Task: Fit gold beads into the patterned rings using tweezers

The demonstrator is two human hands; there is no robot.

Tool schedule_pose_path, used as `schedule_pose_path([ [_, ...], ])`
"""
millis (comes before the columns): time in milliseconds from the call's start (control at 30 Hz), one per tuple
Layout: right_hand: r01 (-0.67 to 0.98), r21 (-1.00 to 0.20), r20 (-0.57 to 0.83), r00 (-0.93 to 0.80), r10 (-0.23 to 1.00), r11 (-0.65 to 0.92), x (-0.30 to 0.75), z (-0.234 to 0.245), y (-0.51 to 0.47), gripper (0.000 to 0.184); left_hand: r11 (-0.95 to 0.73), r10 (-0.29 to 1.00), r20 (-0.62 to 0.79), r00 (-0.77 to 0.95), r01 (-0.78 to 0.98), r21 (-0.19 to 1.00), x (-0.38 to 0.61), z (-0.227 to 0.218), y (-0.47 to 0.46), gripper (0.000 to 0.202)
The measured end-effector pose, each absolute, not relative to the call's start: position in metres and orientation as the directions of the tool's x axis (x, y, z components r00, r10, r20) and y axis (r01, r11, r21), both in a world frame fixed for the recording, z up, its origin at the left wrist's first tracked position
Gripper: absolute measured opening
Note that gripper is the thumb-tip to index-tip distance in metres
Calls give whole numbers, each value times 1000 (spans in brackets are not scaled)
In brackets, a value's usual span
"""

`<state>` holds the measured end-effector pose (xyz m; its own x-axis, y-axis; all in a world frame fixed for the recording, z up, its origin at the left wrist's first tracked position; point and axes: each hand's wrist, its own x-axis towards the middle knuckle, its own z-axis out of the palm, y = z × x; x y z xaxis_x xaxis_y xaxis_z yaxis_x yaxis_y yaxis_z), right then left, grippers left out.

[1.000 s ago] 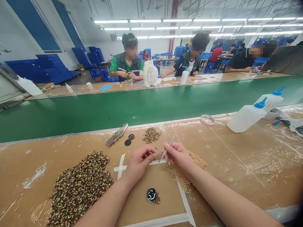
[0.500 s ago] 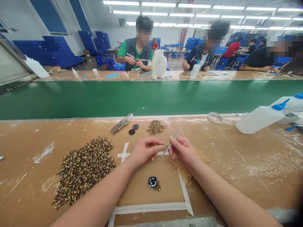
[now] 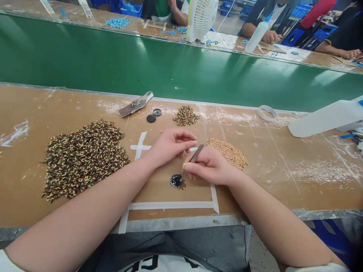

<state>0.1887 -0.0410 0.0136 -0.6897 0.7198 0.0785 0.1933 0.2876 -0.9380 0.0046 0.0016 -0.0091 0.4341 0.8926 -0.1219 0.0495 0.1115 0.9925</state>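
Metal tweezers [image 3: 197, 152] are held in my right hand [image 3: 212, 166], fingers pinched around them. Their tip points down at the right side of a small round dish [image 3: 176, 180] of dark, shiny liquid, with a brown smear beside it on the board. My left hand [image 3: 174, 145] hovers above and behind the dish, thumb and fingertips pinched together; whatever lies between them is too small to make out. Small tan beads [image 3: 228, 153] lie in a heap behind my right hand. To the left of my left arm spreads a large pile of small dark-and-cream pieces [image 3: 85, 158].
A smaller pile of similar pieces [image 3: 186, 115] sits farther back, near two black round caps [image 3: 151, 118] and a folded strip [image 3: 136, 104]. On the right are a white ring [image 3: 267, 113] and a lying plastic bottle [image 3: 323, 118]. Beyond the green belt [image 3: 113, 64], co-workers sit at another bench.
My right hand has brought the tweezers down and toward me, from near my left fingertips to the dish. The camera view has tilted downward. My left hand stays pinched.
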Motion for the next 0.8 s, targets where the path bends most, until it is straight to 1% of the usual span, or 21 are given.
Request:
schedule_pose_path([
  [67, 234, -893, 100, -731, 675, 386, 187, 12, -41, 38, 88, 894, -109, 435, 68, 994, 6, -10, 2, 22],
  [133, 263, -864, 94, -753, 651, 429, 185, 11, -40, 39, 67, 887, -90, 453, 66, 996, 6, -10, 2, 19],
  [233, 286, -851, 86, -751, 654, 441, 185, 9, -40, 38, 67, 873, -87, 480, 59, 996, 6, -10, 1, 19],
  [367, 286, -843, 104, -745, 659, 456, 185, 9, -40, 35, 72, 886, -88, 455, 53, 996, 6, -9, -1, 23],
  [500, 287, -833, 111, -752, 650, 473, 184, 9, -40, 34, 61, 891, -81, 446, 58, 996, 6, -11, 0, 19],
  [600, 248, -852, 143, -738, 660, 461, 185, 11, -41, 31, 56, 892, -74, 446, 53, 997, 5, -12, 1, 19],
  [700, 171, -905, 188, -660, 728, 389, 190, 13, -41, 31, 75, 891, -90, 445, 53, 996, 5, -12, 1, 19],
  [800, 117, -953, 197, -456, 868, 278, 197, 15, -37, 33, 122, 871, -149, 467, 87, 989, 5, -9, 0, 21],
])
